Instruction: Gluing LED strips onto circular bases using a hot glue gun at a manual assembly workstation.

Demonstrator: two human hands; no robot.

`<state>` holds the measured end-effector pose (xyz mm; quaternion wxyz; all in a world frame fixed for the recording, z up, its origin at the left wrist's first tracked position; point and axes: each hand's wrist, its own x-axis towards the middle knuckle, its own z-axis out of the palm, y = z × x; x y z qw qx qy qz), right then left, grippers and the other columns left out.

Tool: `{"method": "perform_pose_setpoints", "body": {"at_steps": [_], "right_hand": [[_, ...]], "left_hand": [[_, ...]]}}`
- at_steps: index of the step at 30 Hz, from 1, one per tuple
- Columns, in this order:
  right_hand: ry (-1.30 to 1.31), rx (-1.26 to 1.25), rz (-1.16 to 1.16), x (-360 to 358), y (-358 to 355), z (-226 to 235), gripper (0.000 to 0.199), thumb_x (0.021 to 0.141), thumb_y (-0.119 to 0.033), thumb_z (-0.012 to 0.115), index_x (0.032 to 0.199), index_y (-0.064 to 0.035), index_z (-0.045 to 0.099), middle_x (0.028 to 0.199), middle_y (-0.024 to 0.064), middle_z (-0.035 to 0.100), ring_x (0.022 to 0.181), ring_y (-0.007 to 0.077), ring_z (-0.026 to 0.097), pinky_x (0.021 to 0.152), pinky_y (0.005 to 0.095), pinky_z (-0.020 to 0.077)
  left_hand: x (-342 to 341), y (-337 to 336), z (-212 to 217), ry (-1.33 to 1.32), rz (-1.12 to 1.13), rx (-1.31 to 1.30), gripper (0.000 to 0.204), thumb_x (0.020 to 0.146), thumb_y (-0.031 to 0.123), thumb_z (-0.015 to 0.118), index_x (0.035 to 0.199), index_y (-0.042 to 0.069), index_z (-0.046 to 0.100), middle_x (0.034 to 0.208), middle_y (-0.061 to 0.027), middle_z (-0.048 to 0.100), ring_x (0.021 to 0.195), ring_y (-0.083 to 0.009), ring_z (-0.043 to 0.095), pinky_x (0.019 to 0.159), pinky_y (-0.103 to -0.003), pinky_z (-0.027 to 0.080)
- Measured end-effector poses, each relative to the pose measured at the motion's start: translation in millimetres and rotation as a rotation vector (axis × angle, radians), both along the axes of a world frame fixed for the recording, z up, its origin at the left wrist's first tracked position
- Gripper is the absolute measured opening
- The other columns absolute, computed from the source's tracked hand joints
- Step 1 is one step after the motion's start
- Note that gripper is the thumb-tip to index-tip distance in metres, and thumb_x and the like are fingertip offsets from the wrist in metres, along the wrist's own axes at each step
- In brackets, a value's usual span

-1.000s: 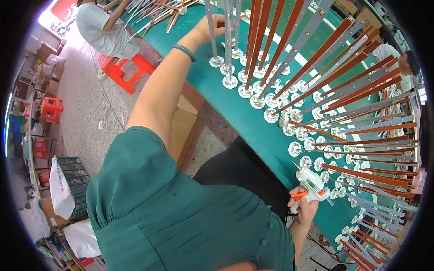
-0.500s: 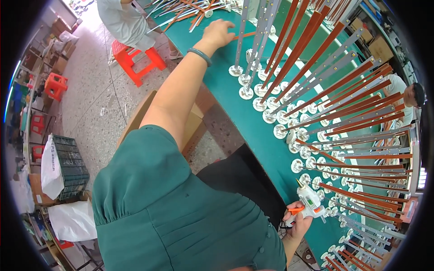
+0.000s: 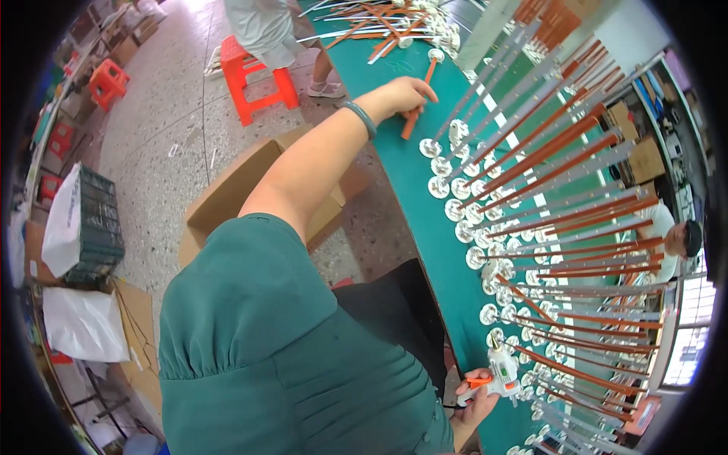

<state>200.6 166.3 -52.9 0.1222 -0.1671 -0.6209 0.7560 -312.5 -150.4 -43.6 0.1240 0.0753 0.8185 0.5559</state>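
My left hand (image 3: 406, 96) reaches over the far part of the green table, its fingers closed around a brown strip (image 3: 410, 125). A round white base (image 3: 436, 56) sits at the strip's far end. Low on the right, my right hand (image 3: 475, 402) is wrapped around the handle of a white glue gun (image 3: 503, 371) with an orange trigger; its nozzle points away from me. Beside the gun stand rows of round white bases (image 3: 475, 258) with long brown and grey strips rising from them.
A pile of loose strips (image 3: 387, 32) lies at the table's far end. A person in light clothes (image 3: 262, 30) is near a red stool (image 3: 258, 80); another person (image 3: 666, 235) is across the table at right. An open cardboard box (image 3: 220, 193) stands beside me.
My left hand has closed on the brown strip, which now lies at a different angle. The whole view has shifted. My right hand still holds the glue gun.
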Motion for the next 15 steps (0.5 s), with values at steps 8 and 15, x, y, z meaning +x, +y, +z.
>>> {"method": "perform_pose_setpoints", "body": {"at_steps": [8,15], "right_hand": [[-0.066,0.083,-0.025,4,0,-1,0.047,0.086,-0.03,0.07,0.109,0.0024,0.046,0.092,0.0173,0.056,0.056,0.0173,0.053,0.051,0.0251,0.0444],[-0.115,0.142,-0.031,-1,-4,5,0.044,0.088,-0.03,0.066,0.111,0.0023,0.046,0.093,0.0175,0.056,0.056,0.0169,0.053,0.054,0.0263,0.0447]], "left_hand": [[25,8,1,0.569,0.122,-0.681,0.015,0.082,0.026,0.07,0.095,0.02,0.075,0.106,-0.011,0.057,0.102,-0.0287,0.058,0.086,-0.042,0.05],[-26,46,-5,0.684,-0.208,-0.201,0.026,0.079,0.029,0.075,0.103,0.021,0.075,0.109,-0.0108,0.062,0.106,-0.0294,0.059,0.09,-0.04,0.049]]}}
